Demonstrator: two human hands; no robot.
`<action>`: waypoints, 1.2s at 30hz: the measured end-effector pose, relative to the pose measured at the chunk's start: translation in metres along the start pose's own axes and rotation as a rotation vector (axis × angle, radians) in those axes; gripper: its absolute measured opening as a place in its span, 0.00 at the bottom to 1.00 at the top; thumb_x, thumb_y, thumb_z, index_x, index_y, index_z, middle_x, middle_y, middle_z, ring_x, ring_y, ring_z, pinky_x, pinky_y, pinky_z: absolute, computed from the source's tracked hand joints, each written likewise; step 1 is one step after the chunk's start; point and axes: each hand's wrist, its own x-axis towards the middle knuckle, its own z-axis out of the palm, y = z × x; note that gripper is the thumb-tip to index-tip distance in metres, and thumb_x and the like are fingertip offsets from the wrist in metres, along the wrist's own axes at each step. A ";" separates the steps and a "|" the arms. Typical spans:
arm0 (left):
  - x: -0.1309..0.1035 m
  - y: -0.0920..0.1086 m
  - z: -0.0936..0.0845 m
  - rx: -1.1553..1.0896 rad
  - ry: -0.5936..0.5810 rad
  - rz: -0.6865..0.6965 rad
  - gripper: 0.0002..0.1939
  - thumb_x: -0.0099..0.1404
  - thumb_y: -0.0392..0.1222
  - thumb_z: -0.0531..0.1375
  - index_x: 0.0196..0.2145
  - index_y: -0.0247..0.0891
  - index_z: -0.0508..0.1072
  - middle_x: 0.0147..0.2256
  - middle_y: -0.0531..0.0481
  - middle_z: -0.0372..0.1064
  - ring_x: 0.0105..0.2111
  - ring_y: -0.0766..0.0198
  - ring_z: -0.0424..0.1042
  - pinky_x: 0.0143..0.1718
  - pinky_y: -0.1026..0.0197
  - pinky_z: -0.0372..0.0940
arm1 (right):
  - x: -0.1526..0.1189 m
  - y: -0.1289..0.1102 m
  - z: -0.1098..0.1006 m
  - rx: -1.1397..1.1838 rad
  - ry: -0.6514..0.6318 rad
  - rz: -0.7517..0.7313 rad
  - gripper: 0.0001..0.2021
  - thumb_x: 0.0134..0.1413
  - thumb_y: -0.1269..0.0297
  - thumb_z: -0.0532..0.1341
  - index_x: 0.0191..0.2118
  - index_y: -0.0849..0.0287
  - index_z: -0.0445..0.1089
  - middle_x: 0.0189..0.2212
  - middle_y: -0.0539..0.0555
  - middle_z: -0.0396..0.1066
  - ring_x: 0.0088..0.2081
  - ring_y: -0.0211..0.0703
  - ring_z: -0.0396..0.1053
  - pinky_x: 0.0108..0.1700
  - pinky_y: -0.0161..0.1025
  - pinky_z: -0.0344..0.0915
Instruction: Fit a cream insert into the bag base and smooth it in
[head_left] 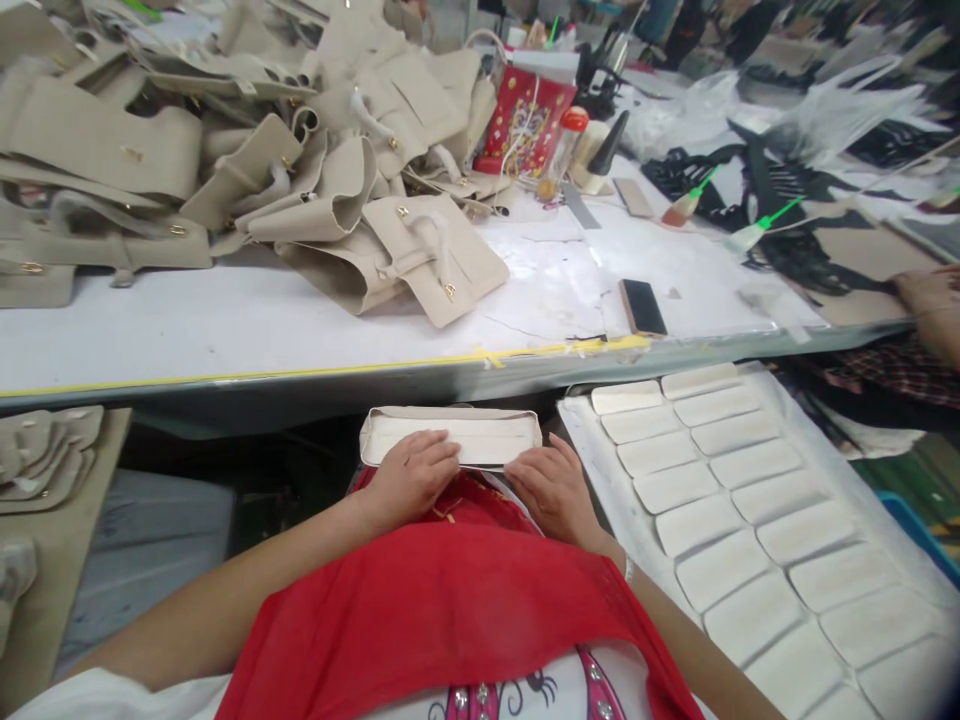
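A long, shallow cream piece with raised edges [390,428] rests at my lap, just below the table edge. My left hand [417,474] grips its near side left of the middle, the fingertips over the inside. At its right near corner my right hand [551,487] holds on, with fingers bent and the index finger raised a little. The undersides of both hands' grips are hidden. Red cloth lies over my lap beneath the piece.
Beige bag parts [112,140] are heaped on the white table [247,320]. A phone [643,307] lies near its edge. On the right, a board [622,500] bears rows of cream pieces [720,565]. Another person's hand [934,305] is at the far right.
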 end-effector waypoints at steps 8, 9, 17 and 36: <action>0.006 0.004 -0.005 -0.008 -0.128 -0.083 0.11 0.65 0.38 0.52 0.36 0.39 0.75 0.42 0.49 0.73 0.47 0.57 0.69 0.49 0.54 0.64 | 0.007 -0.003 -0.001 -0.088 -0.086 0.114 0.08 0.59 0.66 0.54 0.34 0.54 0.71 0.32 0.50 0.71 0.39 0.39 0.64 0.58 0.44 0.46; 0.008 0.005 -0.006 -0.005 -0.153 -0.100 0.11 0.64 0.38 0.52 0.36 0.39 0.75 0.42 0.48 0.73 0.47 0.57 0.68 0.49 0.53 0.63 | 0.008 -0.004 -0.001 -0.108 -0.101 0.126 0.08 0.59 0.67 0.54 0.34 0.54 0.71 0.32 0.51 0.71 0.39 0.40 0.63 0.58 0.44 0.46; 0.024 0.018 -0.016 0.088 -0.249 -0.138 0.09 0.61 0.36 0.53 0.32 0.38 0.74 0.45 0.45 0.69 0.48 0.52 0.62 0.49 0.48 0.57 | 0.014 -0.015 0.004 -0.231 -0.116 0.182 0.08 0.56 0.67 0.54 0.28 0.56 0.68 0.30 0.51 0.68 0.38 0.43 0.61 0.58 0.46 0.43; 0.036 0.005 -0.021 -0.063 -0.465 -0.380 0.09 0.65 0.40 0.50 0.32 0.37 0.69 0.33 0.45 0.68 0.36 0.57 0.67 0.38 0.56 0.61 | 0.018 -0.035 0.000 -0.275 -0.375 0.715 0.24 0.60 0.49 0.46 0.27 0.56 0.71 0.24 0.59 0.71 0.24 0.42 0.65 0.25 0.38 0.45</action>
